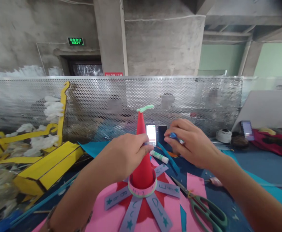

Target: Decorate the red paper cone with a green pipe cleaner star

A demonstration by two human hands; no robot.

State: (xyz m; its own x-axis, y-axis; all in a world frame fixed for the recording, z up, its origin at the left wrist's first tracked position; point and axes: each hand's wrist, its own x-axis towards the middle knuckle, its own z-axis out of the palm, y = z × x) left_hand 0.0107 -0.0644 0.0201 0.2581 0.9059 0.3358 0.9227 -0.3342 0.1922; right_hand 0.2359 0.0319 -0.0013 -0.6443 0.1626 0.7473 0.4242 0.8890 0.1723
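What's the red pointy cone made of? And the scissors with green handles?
The red cone looks like rolled coloured paper or thin card: its surface is dull, with no shine. The scissors seem to have grey metal blades and green plastic handles, smooth and slightly glossy, though I can't be certain.

A green lit sign [75,41] above the doorway read "EXIT" under Chinese characters. Paper strips around the red paper cone [143,172] bore hand-drawn letters: "B" on one strip [117,198], "C" on another [131,214], "D" on a third [158,212], and "E" on a fourth [167,188]. Marks on the paper band [142,190] were too small to read.
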